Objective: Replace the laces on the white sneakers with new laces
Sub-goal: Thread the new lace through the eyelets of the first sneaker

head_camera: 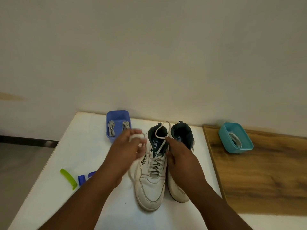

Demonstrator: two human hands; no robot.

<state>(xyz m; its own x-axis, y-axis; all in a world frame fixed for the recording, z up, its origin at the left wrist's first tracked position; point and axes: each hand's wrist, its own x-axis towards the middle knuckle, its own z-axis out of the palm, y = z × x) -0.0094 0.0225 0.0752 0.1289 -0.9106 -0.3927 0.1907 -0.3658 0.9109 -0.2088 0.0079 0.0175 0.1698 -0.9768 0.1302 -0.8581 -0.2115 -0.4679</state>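
while the left sneaker is still laced through most of its eyelets, the job is judged to be at an early stage: the lace has only been loosened at the top, and one loop is seen lifted above the collar. whether this lace is old or new cannot be told. the right sneaker, touching the left sneaker on its right, is largely hidden, so its lacing cannot be told. unthreading or finishing both shoes is taken to remain.

the left sneaker is off-white with scuffed panels, a dark lining and a printed tongue. a lace end is pinched by the right hand, just right of the left sneaker's tongue. the left hand, just left of the collar, is blurred; its fingers appear curled round a lace strand. beyond the left sneaker, to the left, bundled grey laces lie in a blue tub. well to the right, another lace is held in a teal tub.
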